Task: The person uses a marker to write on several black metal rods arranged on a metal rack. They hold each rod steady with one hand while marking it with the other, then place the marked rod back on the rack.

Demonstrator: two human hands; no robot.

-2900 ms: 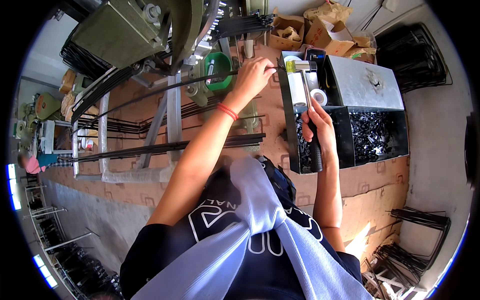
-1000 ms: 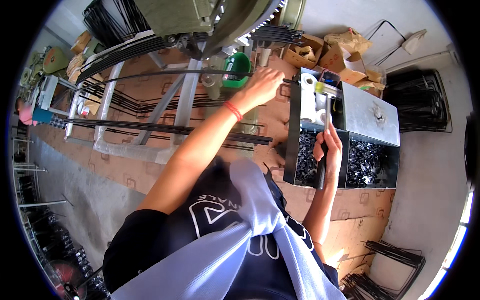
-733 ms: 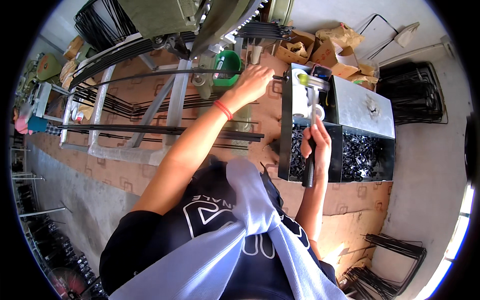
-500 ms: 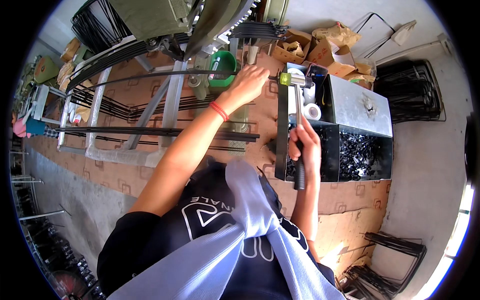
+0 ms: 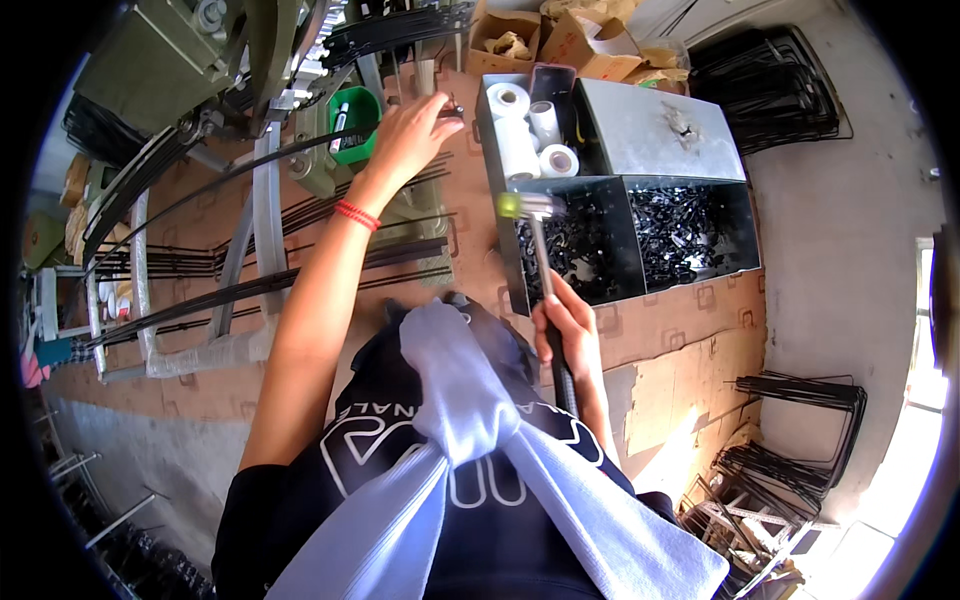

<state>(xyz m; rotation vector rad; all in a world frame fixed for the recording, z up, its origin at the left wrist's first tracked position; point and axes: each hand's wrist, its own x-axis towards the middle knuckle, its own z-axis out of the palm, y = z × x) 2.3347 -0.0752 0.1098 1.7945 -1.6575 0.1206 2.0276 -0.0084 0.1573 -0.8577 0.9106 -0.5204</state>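
Note:
My left hand [image 5: 405, 145] is closed round the end of a long thin black rod [image 5: 305, 145], which runs off to the left. A small dark piece [image 5: 453, 112] shows past my fingers; I cannot make out whether it is fixed to the rod. In my right hand [image 5: 575, 335] is a hammer [image 5: 542, 250] with a black grip, a metal shaft and a yellow-green face. Its head, slightly blurred, stands apart from the rod, over the near left edge of a metal bin [image 5: 628, 240]. Small black parts [image 5: 680, 225] fill the bin's near compartments.
White rolls [image 5: 517, 145] stand in the bin's far left compartment. A green tub [image 5: 372, 103] holding a marker sits beyond my left forearm. More black rods [image 5: 200, 262] lie across a wrapped frame [image 5: 200, 360] at left. Cardboard boxes [image 5: 590, 45] are behind the bin; machinery rises far left.
The hammer has swung back toward me, its head moving away from the rod's end. My left hand keeps its hold on the rod. The whole view has shifted.

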